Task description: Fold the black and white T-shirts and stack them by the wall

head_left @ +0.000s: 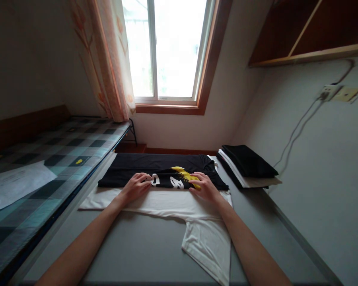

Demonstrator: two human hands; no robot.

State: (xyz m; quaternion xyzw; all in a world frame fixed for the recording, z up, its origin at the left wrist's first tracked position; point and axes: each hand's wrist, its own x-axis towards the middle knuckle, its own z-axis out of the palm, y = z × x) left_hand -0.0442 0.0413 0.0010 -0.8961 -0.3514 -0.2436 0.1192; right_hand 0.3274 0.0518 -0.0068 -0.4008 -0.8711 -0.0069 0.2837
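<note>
A black shirt (143, 163) with a white and yellow print lies folded lengthwise on top of a white shirt (167, 202). One white sleeve spreads toward the near edge of the grey table (137, 246). My left hand (138, 185) rests on the black cloth's near edge, its fingers bent beside a white printed letter. At the yellow part of the print, my right hand (205, 186) lies on the same edge with its fingers apart. Neither hand shows a clear grip on the fabric.
Folded black and white clothes (247, 161) are stacked at the table's back right, near the wall. To the left, a bed with a checked mattress (86, 147) holds some papers (22, 184). A window and a curtain (107, 59) are ahead.
</note>
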